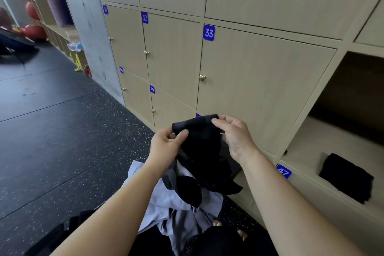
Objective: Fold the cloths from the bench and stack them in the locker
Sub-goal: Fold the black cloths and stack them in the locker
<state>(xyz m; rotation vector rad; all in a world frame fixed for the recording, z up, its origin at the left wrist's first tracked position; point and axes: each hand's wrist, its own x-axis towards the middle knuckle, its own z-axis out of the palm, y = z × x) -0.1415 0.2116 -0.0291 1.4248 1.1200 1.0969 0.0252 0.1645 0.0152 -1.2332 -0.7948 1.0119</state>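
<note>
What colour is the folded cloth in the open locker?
Plain black. The folded cloth lies on the floor of the open locker; the head view shows it clearly.

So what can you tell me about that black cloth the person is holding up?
The black cloth looks soft, thin and matte. It hangs in the air before the locker doors, its top edge held between the left hand, pinching one corner, and the right hand, pinching the other. Below that it droops crumpled and unfolded over a pile of pale clothes; whether it touches them is unclear.
</note>
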